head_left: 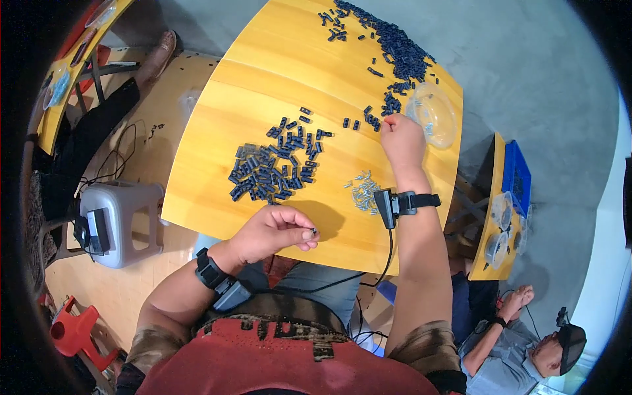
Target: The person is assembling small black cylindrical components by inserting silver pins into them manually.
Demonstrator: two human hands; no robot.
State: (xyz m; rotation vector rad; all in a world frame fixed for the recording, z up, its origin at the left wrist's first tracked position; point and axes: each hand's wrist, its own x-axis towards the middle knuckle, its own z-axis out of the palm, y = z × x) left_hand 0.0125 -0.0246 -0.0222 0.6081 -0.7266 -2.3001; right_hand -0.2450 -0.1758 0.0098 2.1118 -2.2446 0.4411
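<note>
My left hand (pixel 280 230) is closed in a pinch over the table's near edge, with a small dark piece (pixel 313 231) between thumb and forefinger. Beyond it spreads a heap of small black rectangular parts (pixel 263 174). My right hand (pixel 403 139) reaches far out, fingers bunched at the near end of a long trail of the same black parts (pixel 401 49). What those fingers hold, if anything, is hidden. A clear round plastic bowl (pixel 449 122) stands just right of that hand. Small silvery screw-like pieces (pixel 363 192) lie in a pile left of my right wrist.
The yellow wooden table (pixel 243 85) ends close to my lap. A cable hangs from my right wristband. To the left are a grey plastic stool (pixel 122 217) and a red stool (pixel 82 332). A co-worker (pixel 520 342) sits at right, near a blue tray (pixel 517 178).
</note>
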